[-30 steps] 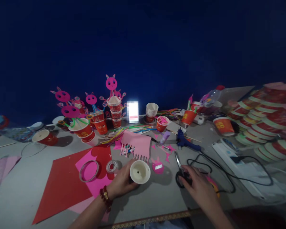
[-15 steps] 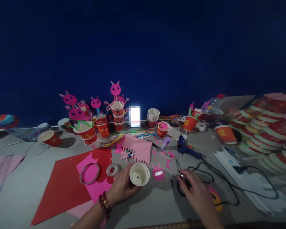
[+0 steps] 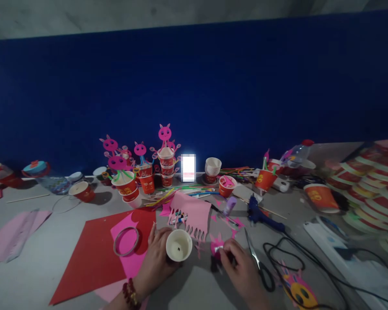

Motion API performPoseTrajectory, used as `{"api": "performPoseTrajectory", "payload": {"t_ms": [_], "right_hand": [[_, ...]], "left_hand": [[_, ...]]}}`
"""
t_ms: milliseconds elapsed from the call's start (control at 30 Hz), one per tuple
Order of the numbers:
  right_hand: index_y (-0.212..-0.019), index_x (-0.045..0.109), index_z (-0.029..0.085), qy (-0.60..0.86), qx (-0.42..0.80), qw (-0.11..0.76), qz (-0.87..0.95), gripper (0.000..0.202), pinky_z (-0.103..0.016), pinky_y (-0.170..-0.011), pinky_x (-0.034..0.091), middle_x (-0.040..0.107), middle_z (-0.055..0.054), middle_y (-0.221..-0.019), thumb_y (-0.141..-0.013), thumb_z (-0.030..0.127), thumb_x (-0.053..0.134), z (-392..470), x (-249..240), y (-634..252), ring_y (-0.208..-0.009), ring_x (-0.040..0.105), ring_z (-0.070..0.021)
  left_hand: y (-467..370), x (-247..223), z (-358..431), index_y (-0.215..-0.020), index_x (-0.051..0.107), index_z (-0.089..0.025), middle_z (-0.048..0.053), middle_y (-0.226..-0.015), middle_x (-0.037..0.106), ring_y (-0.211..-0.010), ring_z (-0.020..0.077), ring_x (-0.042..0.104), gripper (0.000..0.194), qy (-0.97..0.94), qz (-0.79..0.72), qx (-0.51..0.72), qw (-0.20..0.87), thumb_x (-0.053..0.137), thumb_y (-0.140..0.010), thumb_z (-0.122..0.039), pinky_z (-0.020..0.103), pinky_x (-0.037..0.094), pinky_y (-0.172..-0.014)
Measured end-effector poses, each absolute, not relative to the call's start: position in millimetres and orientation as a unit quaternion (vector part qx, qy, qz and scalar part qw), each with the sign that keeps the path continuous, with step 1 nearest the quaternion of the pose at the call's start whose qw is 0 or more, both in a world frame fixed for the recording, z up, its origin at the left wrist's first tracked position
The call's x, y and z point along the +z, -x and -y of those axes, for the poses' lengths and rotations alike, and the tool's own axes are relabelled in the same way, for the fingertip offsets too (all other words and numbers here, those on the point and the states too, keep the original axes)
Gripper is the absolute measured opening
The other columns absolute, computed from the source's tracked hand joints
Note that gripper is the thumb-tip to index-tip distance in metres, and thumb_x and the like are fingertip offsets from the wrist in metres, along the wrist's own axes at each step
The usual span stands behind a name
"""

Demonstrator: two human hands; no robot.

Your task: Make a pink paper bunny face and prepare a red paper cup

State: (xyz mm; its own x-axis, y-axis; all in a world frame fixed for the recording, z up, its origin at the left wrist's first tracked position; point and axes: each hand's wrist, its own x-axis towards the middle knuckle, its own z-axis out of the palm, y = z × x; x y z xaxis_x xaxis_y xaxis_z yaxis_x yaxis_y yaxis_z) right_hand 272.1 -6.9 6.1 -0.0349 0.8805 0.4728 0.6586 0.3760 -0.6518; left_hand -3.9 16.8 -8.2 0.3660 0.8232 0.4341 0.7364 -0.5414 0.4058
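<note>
My left hand (image 3: 160, 254) is wrapped round a paper cup (image 3: 179, 245), its open mouth towards me and a small dark slot showing in the bottom. The fingertips of my right hand (image 3: 241, 269) are pinched at the edge of a pink paper animal head (image 3: 216, 246) with pointed ears, by a whitish shiny strip on it. The cutout looks slightly raised, with a dark shadow below. Just right of that hand lie scissors (image 3: 258, 259) with black handles. A pink sheet with a fringed edge (image 3: 190, 211) is beyond the cup.
Red card (image 3: 84, 258) and a tape ring (image 3: 126, 241) lie at left. Finished cup figures (image 3: 166, 161) stand behind. At right are a blue glue gun (image 3: 261, 215), its black cable, a yellow-and-pink cutout (image 3: 299, 288), a white power strip (image 3: 323, 241) and stacked red cups (image 3: 368, 185).
My right hand has left the scissors, which now lie on the table, and moved left to the pink animal head. My left hand with the cup has shifted slightly left. The view has tilted up.
</note>
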Motion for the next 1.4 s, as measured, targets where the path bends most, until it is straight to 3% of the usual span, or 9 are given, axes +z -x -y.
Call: {"api": "performPoseTrajectory", "payload": {"t_ms": [133,200,267,367,600,733,867,1100,1400], "right_hand": [[-0.077,0.053,0.023,0.540,0.146,0.470,0.683,0.021,-0.024,-0.058,0.048,0.056,0.001,-0.069,-0.097,0.032,0.053,8,1,-275,-0.058,0.056,-0.0152],[-0.079,0.056,0.023,0.546,0.151,0.497,0.658,0.019,-0.025,-0.060,0.049,0.058,0.000,-0.070,-0.096,0.032,0.055,8,-3,-279,-0.061,0.058,-0.0162],[-0.084,0.060,0.022,0.563,0.158,0.526,0.618,0.019,-0.027,-0.062,0.052,0.063,-0.002,-0.073,-0.096,0.035,0.056,7,-6,-283,-0.065,0.061,-0.0180],[-0.089,0.064,0.019,0.600,0.171,0.569,0.535,0.026,-0.028,-0.060,0.054,0.067,-0.005,-0.075,-0.096,0.043,0.054,4,-9,-289,-0.065,0.063,-0.0201],[-0.097,0.067,0.019,0.609,0.186,0.563,0.527,0.026,-0.032,-0.068,0.057,0.073,-0.009,-0.085,-0.095,0.043,0.057,3,-11,-289,-0.076,0.069,-0.0231],[-0.097,0.067,0.020,0.597,0.147,0.518,0.595,0.023,-0.033,-0.073,0.057,0.074,-0.008,-0.088,-0.096,0.040,0.055,6,-11,-288,-0.080,0.070,-0.0236],[-0.099,0.067,0.021,0.582,0.118,0.488,0.640,0.020,-0.034,-0.076,0.056,0.074,-0.008,-0.092,-0.097,0.036,0.055,5,-17,-289,-0.084,0.070,-0.0241],[-0.099,0.066,0.022,0.560,0.114,0.462,0.678,0.018,-0.033,-0.074,0.055,0.074,-0.007,-0.090,-0.099,0.033,0.053,2,-19,-287,-0.083,0.070,-0.0235],[-0.093,0.068,0.022,0.560,0.087,0.463,0.681,0.026,-0.031,-0.067,0.057,0.076,-0.007,-0.085,-0.099,0.040,0.051,1,-11,-283,-0.075,0.072,-0.0224]], "left_hand": [[11,-7,-17,-0.138,0.041,-0.020,0.017,-0.126,0.063,-0.123,0.0404,0.056,0.101,-0.832,-0.460,0.300,0.075,0.090,-0.056,-0.053,0.069,0.014,-0.118],[18,-2,-17,-0.144,0.036,-0.019,0.019,-0.133,0.060,-0.128,0.0419,0.052,0.108,-0.844,-0.441,0.292,0.094,0.079,-0.060,-0.072,0.069,0.013,-0.117],[27,4,-16,-0.148,0.032,-0.021,0.019,-0.141,0.054,-0.135,0.0403,0.046,0.098,-0.846,-0.437,0.280,0.120,0.058,-0.075,-0.080,0.068,0.010,-0.118],[41,12,-17,-0.149,0.031,-0.021,0.018,-0.146,0.049,-0.139,0.0376,0.042,0.082,-0.833,-0.452,0.295,0.125,0.036,-0.089,-0.076,0.066,0.007,-0.119],[51,27,-27,-0.130,0.049,-0.025,0.010,-0.124,0.065,-0.121,0.0298,0.058,0.035,-0.812,-0.449,0.363,0.085,0.051,-0.096,-0.034,0.062,0.019,-0.119],[47,33,-33,-0.094,0.060,-0.025,0.001,-0.087,0.071,-0.090,0.0207,0.067,0.007,-0.820,-0.421,0.385,0.052,0.057,-0.092,-0.019,0.055,0.032,-0.115],[55,29,-35,-0.075,0.058,-0.023,0.000,-0.068,0.064,-0.069,0.0168,0.063,0.017,-0.761,-0.482,0.433,0.018,0.057,-0.093,-0.022,0.034,0.054,-0.082],[79,25,-36,-0.102,0.056,-0.019,0.003,-0.080,0.066,-0.065,0.0154,0.064,0.014,-0.681,-0.579,0.449,0.005,0.044,-0.100,-0.023,0.025,0.052,-0.061],[62,39,-107,-0.110,0.065,-0.019,0.009,-0.117,0.069,-0.112,0.0253,0.064,0.024,-0.779,-0.549,0.296,0.067,0.046,-0.098,-0.023,0.038,0.052,-0.097]]}}
